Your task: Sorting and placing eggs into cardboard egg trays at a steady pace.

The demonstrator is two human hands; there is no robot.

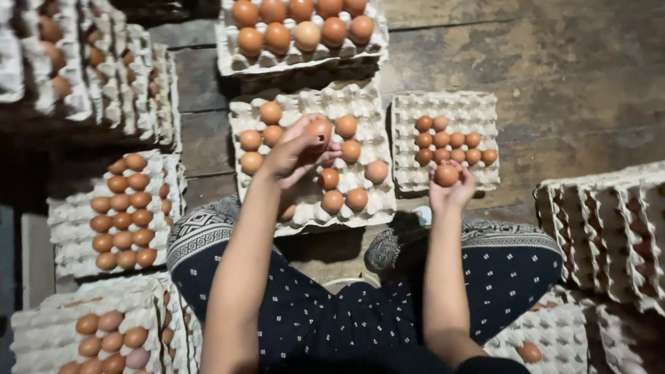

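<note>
My left hand [296, 153] holds a brown egg [320, 128] over the middle grey pulp egg tray [309, 105], which is partly filled with brown eggs. My right hand [452, 193] is raised palm up with another brown egg [445, 176] in its fingers, at the near edge of the right egg tray [475, 105]. That right tray holds several smaller brown eggs clustered in its near left part. I sit with my knees in dark patterned trousers just below both trays.
A fuller tray of eggs [232, 61] lies beyond the middle one. Stacks of egg trays [72, 218] with eggs stand at the left, near and far. Empty trays [629, 228] lean at the right. The floor [579, 68] is rough worn wood.
</note>
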